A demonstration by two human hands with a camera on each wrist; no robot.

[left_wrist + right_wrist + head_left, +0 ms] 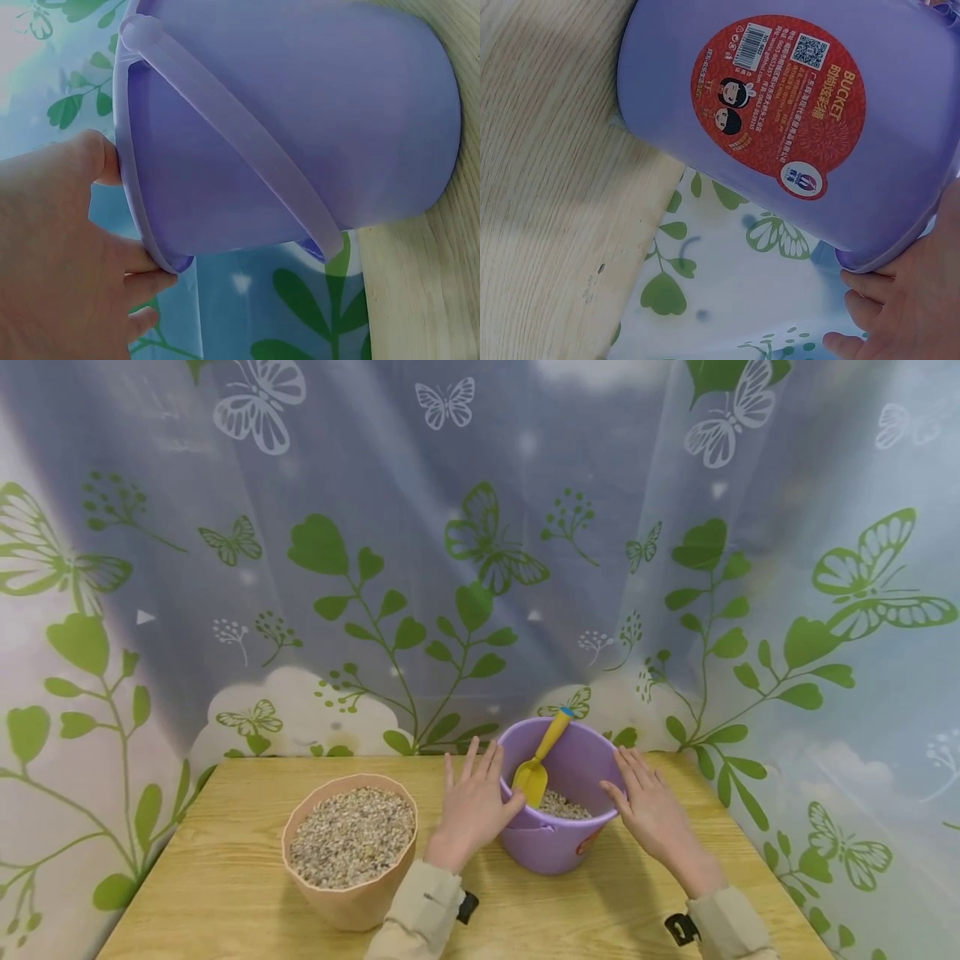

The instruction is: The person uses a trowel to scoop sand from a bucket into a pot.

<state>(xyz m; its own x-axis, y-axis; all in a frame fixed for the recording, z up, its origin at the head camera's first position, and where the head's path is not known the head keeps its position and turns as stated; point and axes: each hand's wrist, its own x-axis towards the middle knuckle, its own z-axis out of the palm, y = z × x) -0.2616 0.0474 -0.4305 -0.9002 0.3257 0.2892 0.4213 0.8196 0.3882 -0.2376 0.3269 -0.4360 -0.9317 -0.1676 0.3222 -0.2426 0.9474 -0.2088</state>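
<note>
A purple bucket (542, 847) stands on the table with some gravel-like grains (561, 804) in its bottom. Inside it leans a yellow toy shovel (532, 779), its blue-tipped handle reaching above the rim. My left hand (474, 806) touches the bucket's left rim, fingers extended and thumb at the near edge. On the opposite side, the right hand (660, 818) lies against the rim with its fingers stretched out. The left wrist view shows the bucket's handle (247, 142) hanging down along its side. A red label (780, 97) is on the wall facing the right wrist camera.
Left of the bucket, a peach-coloured pot (348, 906) stands heaped with the same kind of grains. Both rest on a wooden table (225, 852). A curtain (420, 568) printed with butterflies and leaves hangs right behind the table's far edge.
</note>
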